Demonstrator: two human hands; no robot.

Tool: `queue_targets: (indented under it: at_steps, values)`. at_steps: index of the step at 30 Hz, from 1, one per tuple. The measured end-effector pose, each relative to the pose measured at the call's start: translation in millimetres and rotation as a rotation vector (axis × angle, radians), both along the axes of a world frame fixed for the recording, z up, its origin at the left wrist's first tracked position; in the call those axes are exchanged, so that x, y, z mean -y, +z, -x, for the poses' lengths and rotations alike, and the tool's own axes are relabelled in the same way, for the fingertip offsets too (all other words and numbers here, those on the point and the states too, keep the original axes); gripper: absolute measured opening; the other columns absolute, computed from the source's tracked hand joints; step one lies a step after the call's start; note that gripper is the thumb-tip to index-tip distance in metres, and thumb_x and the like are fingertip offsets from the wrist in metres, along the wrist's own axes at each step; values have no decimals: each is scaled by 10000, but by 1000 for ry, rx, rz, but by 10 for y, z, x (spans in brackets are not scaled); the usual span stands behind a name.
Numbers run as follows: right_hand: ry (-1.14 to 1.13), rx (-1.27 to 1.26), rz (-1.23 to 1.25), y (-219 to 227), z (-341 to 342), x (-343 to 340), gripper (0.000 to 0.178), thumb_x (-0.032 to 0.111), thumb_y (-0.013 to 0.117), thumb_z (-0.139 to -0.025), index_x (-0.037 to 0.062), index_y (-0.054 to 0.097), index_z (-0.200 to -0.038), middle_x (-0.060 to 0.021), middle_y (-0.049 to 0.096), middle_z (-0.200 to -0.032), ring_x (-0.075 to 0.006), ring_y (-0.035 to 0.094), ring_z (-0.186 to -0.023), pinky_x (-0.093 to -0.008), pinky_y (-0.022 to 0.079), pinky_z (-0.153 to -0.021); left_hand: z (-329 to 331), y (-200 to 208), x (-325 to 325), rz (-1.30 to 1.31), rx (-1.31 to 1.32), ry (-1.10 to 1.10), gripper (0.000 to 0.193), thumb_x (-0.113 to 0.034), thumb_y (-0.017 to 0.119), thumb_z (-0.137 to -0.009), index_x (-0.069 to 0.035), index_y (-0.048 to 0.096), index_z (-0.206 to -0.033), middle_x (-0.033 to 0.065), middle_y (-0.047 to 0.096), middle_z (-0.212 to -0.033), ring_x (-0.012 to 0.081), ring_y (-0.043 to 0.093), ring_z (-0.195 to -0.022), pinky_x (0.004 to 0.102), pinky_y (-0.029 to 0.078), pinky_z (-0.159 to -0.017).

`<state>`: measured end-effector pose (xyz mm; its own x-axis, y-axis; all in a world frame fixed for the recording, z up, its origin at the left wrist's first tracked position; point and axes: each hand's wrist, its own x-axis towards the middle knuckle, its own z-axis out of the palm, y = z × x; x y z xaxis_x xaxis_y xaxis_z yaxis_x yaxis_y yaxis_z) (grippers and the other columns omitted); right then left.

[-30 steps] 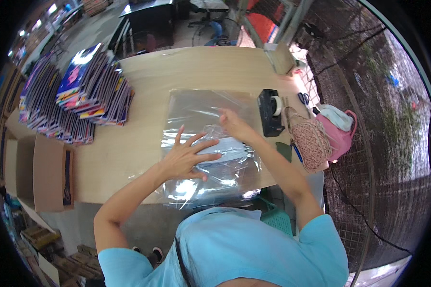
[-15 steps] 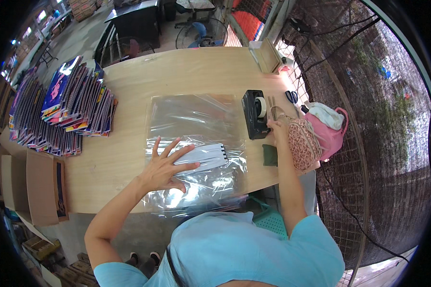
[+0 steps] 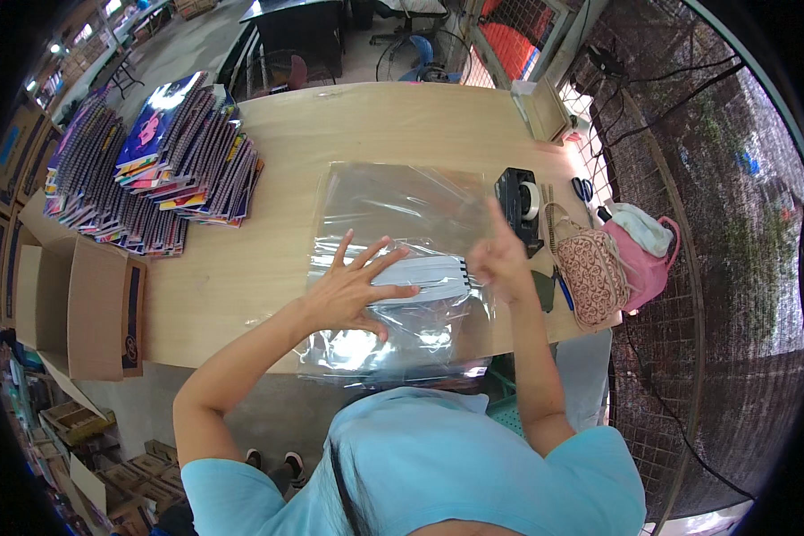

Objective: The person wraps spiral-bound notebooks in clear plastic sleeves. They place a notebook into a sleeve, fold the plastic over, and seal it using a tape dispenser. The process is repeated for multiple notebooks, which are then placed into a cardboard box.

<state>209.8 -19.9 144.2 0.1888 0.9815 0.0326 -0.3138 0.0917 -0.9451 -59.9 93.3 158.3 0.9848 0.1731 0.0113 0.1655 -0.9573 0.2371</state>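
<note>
My left hand (image 3: 357, 284) lies with fingers spread on a white paper piece (image 3: 433, 278) that has black marks along its right edge. Clear plastic sheets (image 3: 402, 201) spread around the paper on the wooden table; whether the paper lies over or under the top layer I cannot tell. Just right of the paper, my right hand (image 3: 502, 261) hovers, somewhat blurred, its index finger stretched out away from me and the other fingers bent. Nothing shows in it. Beyond it stands a black tape dispenser (image 3: 516, 204) with a pale roll.
Stacks of spiral notebooks (image 3: 183, 147) stand at the far left, behind an open cardboard box (image 3: 98, 308). On the right lie a patterned pouch (image 3: 590, 272), a pink bag (image 3: 639, 268), scissors (image 3: 582, 188) and a dark green item (image 3: 543, 290). A mesh wall (image 3: 715, 268) borders the table.
My right hand has left the tape dispenser and moved left toward the paper, its index finger now stretched out. The left hand stays spread on the paper. The whole view has shifted.
</note>
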Motion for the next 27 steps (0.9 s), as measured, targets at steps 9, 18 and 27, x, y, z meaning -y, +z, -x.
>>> queue_targets:
  at_steps: [9, 18, 27]
  values:
    - [220, 1584, 185, 272, 623, -632, 1143, 262, 790, -696, 121, -11, -1499, -239, 638, -733, -393, 653, -701, -449, 493, -599, 5, -33, -18, -11, 48, -16, 809, -708, 624, -619, -447, 419, -1357, 97, 133, -1559, 356, 64, -1436, 654, 21, -1088]
    - [-119, 1496, -192, 225, 65, 561, 723, 258, 759, -694, 283, 472, -1357, -146, 537, -1251, -346, 454, -1208, -457, 366, -1015, -420, -242, -499, 866, 187, 325, 666, -112, 639, -835, -54, 339, -1427, 170, 575, -1252, 184, 607, -1062, 308, 486, -878]
    - [-425, 192, -462, 469, 324, 457, 545, 122, 751, -676, 199, 592, -1192, -179, 394, -1392, -366, 332, -1331, -527, 246, -1090, -254, 928, 126, 893, 847, 243, 523, -61, 678, -774, -75, 535, -1277, 129, 483, -1357, 261, 439, -1276, 423, 349, -1051]
